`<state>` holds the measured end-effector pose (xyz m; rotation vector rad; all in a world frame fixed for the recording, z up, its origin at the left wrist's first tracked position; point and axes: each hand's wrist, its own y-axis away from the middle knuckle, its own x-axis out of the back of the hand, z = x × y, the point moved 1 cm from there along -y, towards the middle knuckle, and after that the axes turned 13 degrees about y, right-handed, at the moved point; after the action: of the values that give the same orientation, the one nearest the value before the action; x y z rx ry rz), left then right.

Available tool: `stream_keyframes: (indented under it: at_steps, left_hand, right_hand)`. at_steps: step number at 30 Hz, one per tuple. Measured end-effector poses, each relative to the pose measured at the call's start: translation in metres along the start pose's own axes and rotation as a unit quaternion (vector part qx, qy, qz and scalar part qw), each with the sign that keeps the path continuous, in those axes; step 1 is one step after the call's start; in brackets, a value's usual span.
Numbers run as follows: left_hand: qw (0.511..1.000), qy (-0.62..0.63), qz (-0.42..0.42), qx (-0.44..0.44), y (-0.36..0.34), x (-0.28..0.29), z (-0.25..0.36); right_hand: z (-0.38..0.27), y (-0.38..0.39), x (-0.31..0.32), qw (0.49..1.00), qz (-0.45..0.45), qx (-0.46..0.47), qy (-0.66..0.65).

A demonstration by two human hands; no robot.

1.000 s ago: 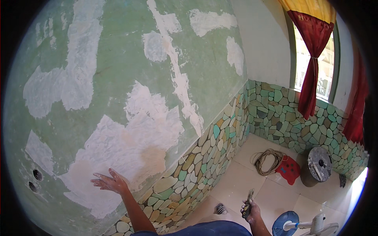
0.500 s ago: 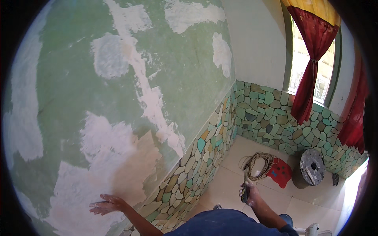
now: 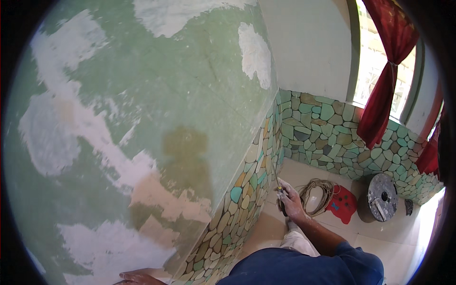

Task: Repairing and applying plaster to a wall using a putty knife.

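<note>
My right hand (image 3: 293,205), dusted with white, grips a putty knife (image 3: 280,189) by its dark and yellow handle. The blade points up and away and shows nearly edge-on, near the stone-clad lower wall (image 3: 236,194) but seemingly apart from it. At the lower edge of the view, my left hand (image 3: 140,278) is partly cut off; its fingers stretch out against the green wall (image 3: 223,95) beside a white filler patch (image 3: 107,247). More pale filler (image 3: 114,159) runs across this wall in a slanting streak, and my shadow falls over part of it.
On the tiled floor (image 3: 327,235) lie a coil of cable or rope (image 3: 311,190) and a red mat (image 3: 343,204). Right of them stands a dark bucket with a grey-spattered lid (image 3: 381,197). A tied red curtain (image 3: 387,90) hangs at the bright window (image 3: 368,57).
My view has shifted right along the wall. My right hand has swung the putty knife up toward the stone-clad wall. My left hand now sits lower, partly out of view.
</note>
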<state>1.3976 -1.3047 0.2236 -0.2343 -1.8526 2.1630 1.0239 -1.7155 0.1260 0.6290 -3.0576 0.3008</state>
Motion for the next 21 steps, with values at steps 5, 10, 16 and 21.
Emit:
stream_keyframes:
  at_steps: [5, 10, 16, 21]
  left_hand:
    - [0.988, 0.139, -0.017, 0.07, 0.012, 0.001, 0.071]
    - [0.995, 0.08, -0.051, 0.001, 0.043, -0.032, 0.095]
    - [0.964, 0.197, -0.001, 0.176, 0.01, -0.039, 0.27]
    - [0.974, 0.2, -0.012, 0.109, 0.016, -0.034, 0.36]
  right_hand:
    - [0.006, -0.12, 0.038, 0.999, 0.044, 0.014, -0.008]
    - [-0.003, -0.255, 0.092, 0.982, 0.091, 0.135, 0.093]
    - [-0.024, -0.387, 0.143, 0.953, 0.093, 0.191, 0.214]
    - [-0.025, -0.457, 0.14, 0.947, 0.077, 0.22, 0.223]
